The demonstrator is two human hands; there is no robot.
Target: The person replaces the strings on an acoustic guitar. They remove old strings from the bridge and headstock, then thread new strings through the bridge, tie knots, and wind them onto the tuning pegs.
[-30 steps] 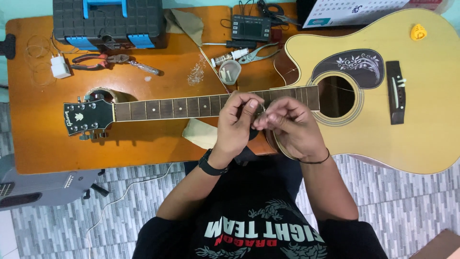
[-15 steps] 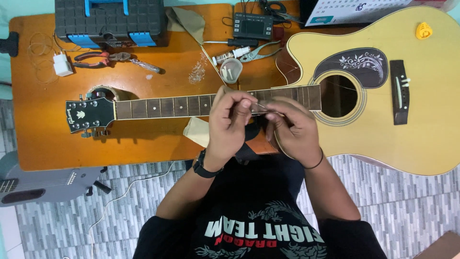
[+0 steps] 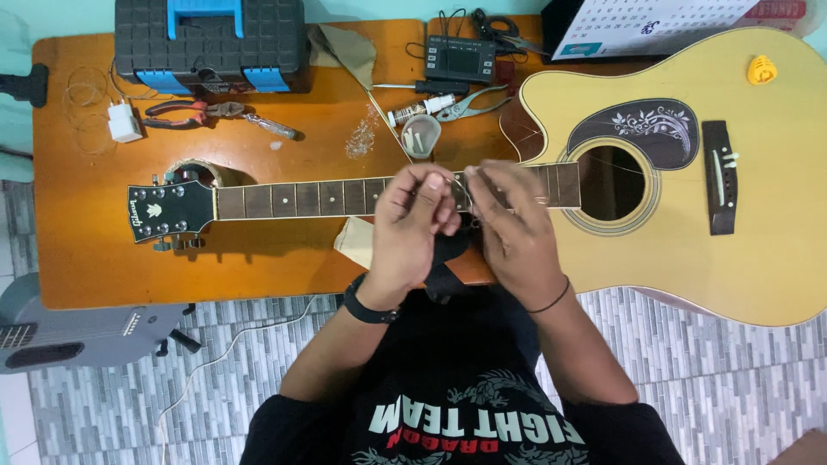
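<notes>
Grey patterned floor tiles (image 3: 689, 362) lie nearest. Above the orange tabletop (image 3: 77, 258), the left hand (image 3: 413, 224) and right hand (image 3: 512, 228) meet over the guitar neck (image 3: 301, 198), fingers pinched on a thin string (image 3: 469, 176). Beyond, a small clear cup (image 3: 420, 136) holds pale pins; farthest, a shut black toolbox (image 3: 211, 43).
</notes>
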